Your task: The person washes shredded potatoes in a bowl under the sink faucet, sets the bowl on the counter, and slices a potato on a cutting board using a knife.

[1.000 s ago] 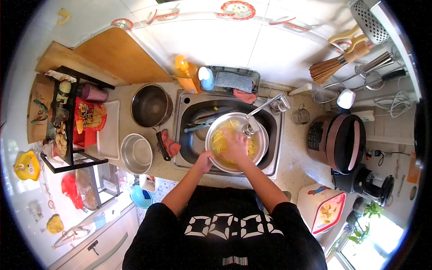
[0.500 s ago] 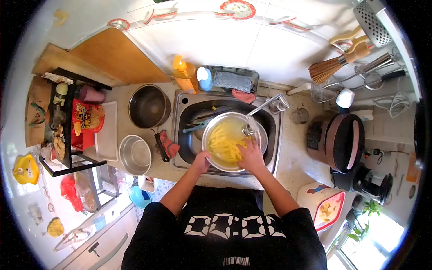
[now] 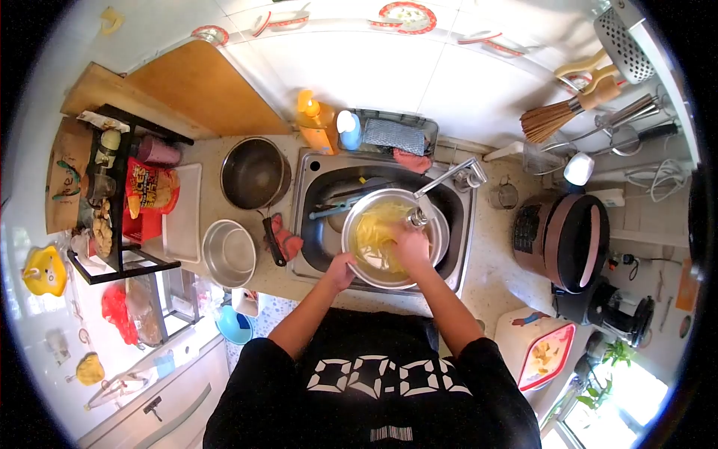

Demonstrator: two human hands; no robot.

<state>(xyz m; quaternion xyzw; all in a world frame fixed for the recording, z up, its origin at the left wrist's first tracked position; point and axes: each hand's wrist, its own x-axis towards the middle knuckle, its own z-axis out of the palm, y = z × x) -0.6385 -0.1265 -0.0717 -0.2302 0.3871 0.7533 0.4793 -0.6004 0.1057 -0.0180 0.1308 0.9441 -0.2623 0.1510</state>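
A round metal basin (image 3: 357, 273) sits in the sink, with pale yellow strips (image 3: 372, 233) lying in cloudy water; they look like cut potato. My left hand (image 3: 342, 271) grips the basin's near left rim, thumb over the edge. Inside the basin, at the right, is my right hand (image 3: 413, 251), among the strips and just below the faucet spout (image 3: 416, 217). Its fingers are blurred and partly hidden, so their grip does not show.
The steel sink (image 3: 307, 168) also holds a blue-handled utensil (image 3: 329, 210). To its left stand a dark pot (image 3: 254, 173), a metal bowl (image 3: 229, 253) and a black-handled tool on a red cloth (image 3: 286, 241). A rice cooker (image 3: 557, 243) stands right; soap bottles (image 3: 317, 123) line the back.
My right hand has moved within the basin, drawing in from spread fingers to a blurred, more closed shape. My left hand stays on the rim. The whole view has shifted slightly.
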